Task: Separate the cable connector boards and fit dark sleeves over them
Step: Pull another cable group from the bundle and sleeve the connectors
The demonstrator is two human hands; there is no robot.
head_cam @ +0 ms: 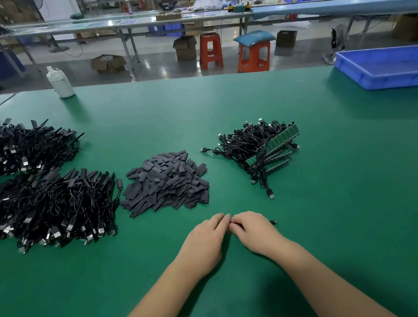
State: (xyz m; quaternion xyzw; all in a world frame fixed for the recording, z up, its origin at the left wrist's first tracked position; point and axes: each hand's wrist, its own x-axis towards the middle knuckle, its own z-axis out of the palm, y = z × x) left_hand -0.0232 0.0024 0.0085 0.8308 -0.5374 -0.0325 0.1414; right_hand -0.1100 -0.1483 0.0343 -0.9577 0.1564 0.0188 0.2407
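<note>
Black cable end (273,222) — both hands' curled fingers (222,220) meet (hold hidden).

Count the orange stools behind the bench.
2. One orange stool stands bare; the other, to its right, carries a blue cushion. More may be hidden behind tables.

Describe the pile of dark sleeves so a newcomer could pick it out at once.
On the green table, look just beyond the person's left hand. The pile of dark sleeves lies between the heap of black cables on the left and the bundle with green boards on the right. It alone is flat, short grey strips with no wires or plugs.
</note>
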